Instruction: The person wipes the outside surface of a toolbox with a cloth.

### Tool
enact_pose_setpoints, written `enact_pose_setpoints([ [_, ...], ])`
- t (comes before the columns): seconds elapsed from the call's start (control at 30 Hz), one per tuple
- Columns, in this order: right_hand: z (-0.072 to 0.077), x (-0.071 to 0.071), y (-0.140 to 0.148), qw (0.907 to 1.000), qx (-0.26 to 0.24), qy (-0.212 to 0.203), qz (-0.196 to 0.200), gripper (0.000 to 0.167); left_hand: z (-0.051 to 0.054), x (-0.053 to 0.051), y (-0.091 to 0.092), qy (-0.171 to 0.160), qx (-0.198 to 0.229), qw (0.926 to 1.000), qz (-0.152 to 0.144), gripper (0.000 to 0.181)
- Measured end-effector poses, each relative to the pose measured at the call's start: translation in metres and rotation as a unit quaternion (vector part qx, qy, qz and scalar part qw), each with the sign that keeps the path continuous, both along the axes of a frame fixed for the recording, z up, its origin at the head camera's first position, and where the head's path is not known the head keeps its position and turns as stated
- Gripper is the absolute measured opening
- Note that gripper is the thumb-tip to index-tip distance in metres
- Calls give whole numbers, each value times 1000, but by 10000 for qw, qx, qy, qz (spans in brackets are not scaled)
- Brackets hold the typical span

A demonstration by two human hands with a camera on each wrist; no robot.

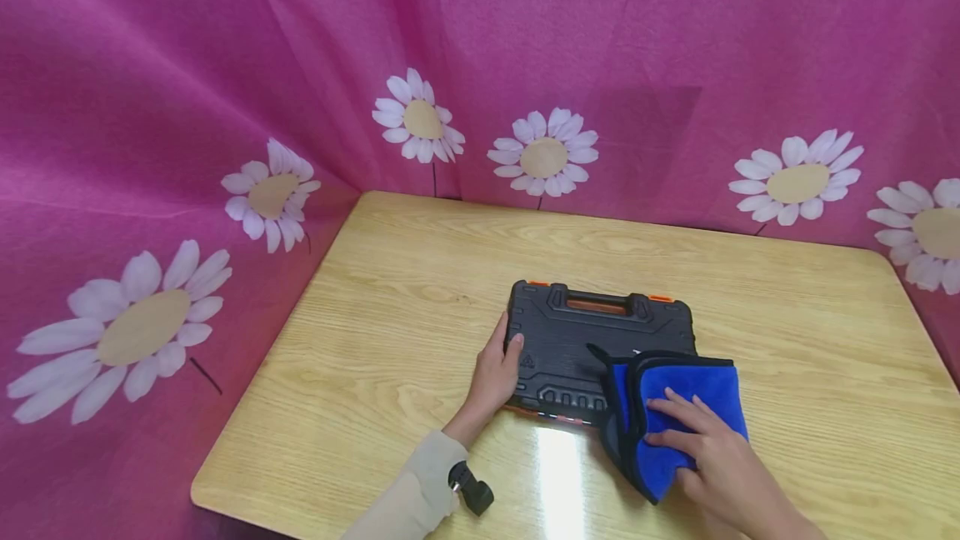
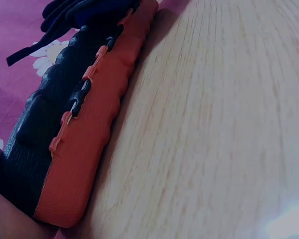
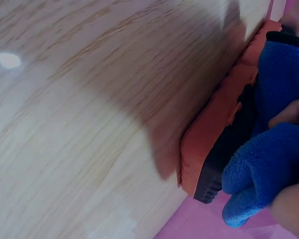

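A black plastic tool case (image 1: 562,348) with an orange lower half lies flat on the table, its carry handle turned to the far side. My left hand (image 1: 495,369) grips the case's left end, thumb on the lid and fingers along the side. In the left wrist view the case's hinged orange and black side (image 2: 89,134) shows. A blue cloth (image 1: 690,407) with black edging is folded over the case's near right corner. My right hand (image 1: 712,448) holds this cloth; in the right wrist view the bunched cloth (image 3: 269,164) sits between thumb and fingers.
The light wooden table (image 1: 360,323) has rounded corners. A pink curtain (image 1: 600,23) printed with white daisies hangs along its back and left side. A black strap (image 1: 472,488) is around the left sleeve. Light reflects off the tabletop near the case.
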State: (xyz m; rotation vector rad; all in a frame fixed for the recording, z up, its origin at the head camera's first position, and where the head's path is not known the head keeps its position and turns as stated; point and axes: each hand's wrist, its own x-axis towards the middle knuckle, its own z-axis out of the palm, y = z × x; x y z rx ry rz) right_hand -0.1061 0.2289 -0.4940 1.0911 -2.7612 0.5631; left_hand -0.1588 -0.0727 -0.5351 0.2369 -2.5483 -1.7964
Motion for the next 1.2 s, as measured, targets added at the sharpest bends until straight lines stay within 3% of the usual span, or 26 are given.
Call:
enact_pose_setpoints([
  [0.2,0,1,9,10000,-6,89,-40,41,-2,-1,0,15,16,10000,-2,57],
  [0.67,4,3,24,9948,177,-860,-522,40,-1,0,-1,51,-47,10000,-20,57],
  [0.93,1,4,27,9973,4,-599,-427,42,-1,0,-1,82,-122,9999,-16,57],
  [1.2,-3,8,28,9956,-210,-724,-558,51,-3,-1,0,54,-51,10000,43,57],
])
